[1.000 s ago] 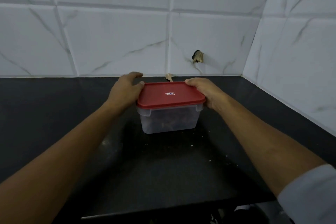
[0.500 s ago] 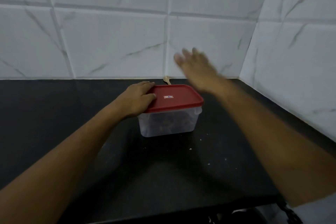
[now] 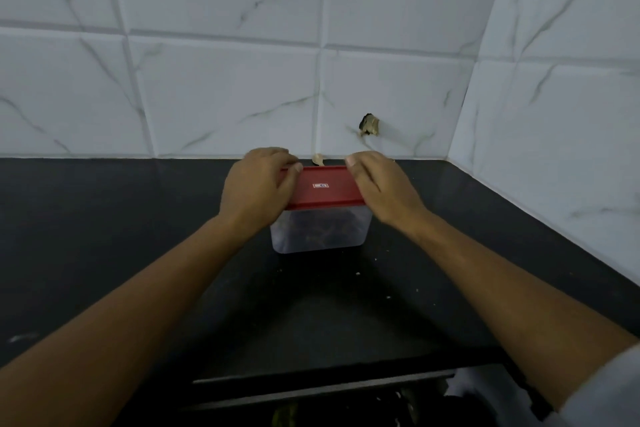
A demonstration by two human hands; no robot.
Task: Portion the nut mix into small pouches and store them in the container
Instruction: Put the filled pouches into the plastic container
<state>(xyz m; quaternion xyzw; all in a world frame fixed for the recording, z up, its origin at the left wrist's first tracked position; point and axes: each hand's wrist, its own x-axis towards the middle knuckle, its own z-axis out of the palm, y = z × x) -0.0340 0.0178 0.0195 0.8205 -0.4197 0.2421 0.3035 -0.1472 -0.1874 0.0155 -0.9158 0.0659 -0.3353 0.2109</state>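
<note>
A clear plastic container [image 3: 320,232] with a red lid [image 3: 323,189] stands on the black counter [image 3: 104,236] near the back wall. Dark contents show dimly through its front wall; I cannot make out single pouches. My left hand [image 3: 258,189] lies over the lid's left end, with fingers curled round the far left corner. My right hand [image 3: 379,187] lies flat over the lid's right end, its fingers reaching the far edge. The lid sits level on the container.
White marble tiles form the back wall and the right wall, meeting in a corner. A chipped hole [image 3: 370,124] marks the back wall. A small beige scrap [image 3: 318,159] lies behind the container. Pale crumbs [image 3: 358,274] dot the counter. The counter's front edge [image 3: 322,381] runs below.
My right hand lifted off the lid into the air and has come back down onto its right end. My left hand shifted a little further onto the lid's left end.
</note>
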